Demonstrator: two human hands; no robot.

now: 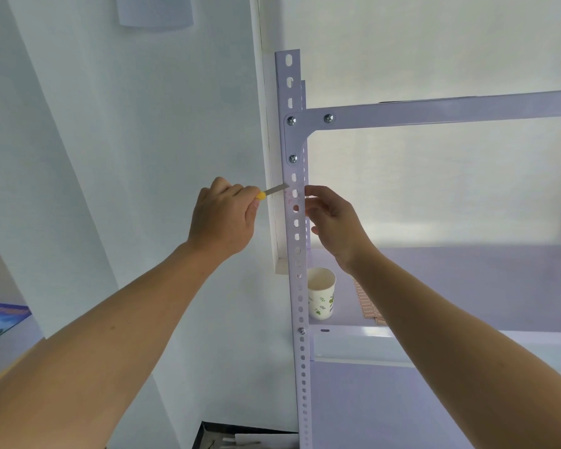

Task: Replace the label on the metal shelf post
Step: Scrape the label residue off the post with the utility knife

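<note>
A white perforated metal shelf post [297,254] runs upright through the middle of the view. Faint pinkish label residue [289,199] marks its face at hand height. My left hand [224,218] is closed on a yellow-handled utility knife [274,190], whose grey blade tip touches the post just above the residue. My right hand [334,222] sits at the post's right edge, thumb and fingers lightly curled against the post at the same height, with nothing visible in it.
A paper cup with green leaf print [320,293] stands on the shelf board [467,280] beside the post. A sheet of reddish labels [368,306] lies there, partly under my right forearm. A horizontal beam [434,110] crosses above. A white wall is at left.
</note>
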